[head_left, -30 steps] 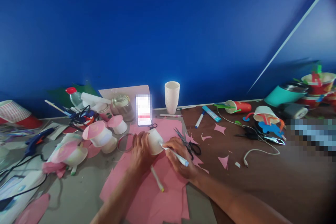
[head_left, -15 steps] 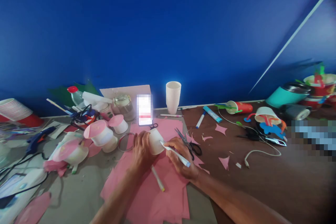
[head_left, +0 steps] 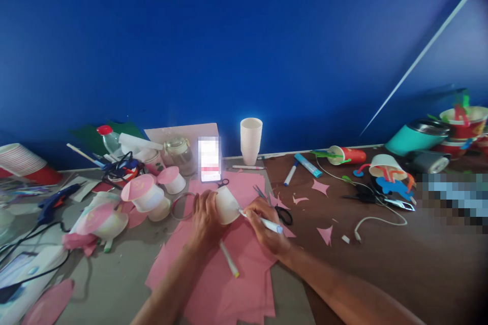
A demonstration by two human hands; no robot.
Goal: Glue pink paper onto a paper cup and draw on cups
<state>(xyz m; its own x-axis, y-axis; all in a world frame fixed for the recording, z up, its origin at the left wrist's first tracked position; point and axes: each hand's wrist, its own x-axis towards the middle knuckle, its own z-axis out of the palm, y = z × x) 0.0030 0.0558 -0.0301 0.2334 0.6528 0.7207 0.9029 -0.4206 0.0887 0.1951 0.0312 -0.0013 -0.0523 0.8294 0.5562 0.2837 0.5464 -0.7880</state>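
Note:
My left hand grips a white paper cup, tilted on its side over a pile of pink paper sheets. A white marker with a light blue end is pinched in my right hand. Its tip is at the right side of the cup; whether it touches is too fine to tell. Below the cup, another marker with a yellow end lies on the pink paper. Black-handled scissors rest just beyond my right hand, partly hidden by it.
Behind the paper a phone stands upright, near a stack of white cups. To the left are pink-topped paper cups and a blue glue gun. Pink scraps, a white cable and a red cup lie to the right.
My right hand and the marker have shifted slightly right, the marker's tip moving toward the cup's right edge. My left hand and the cup have barely moved.

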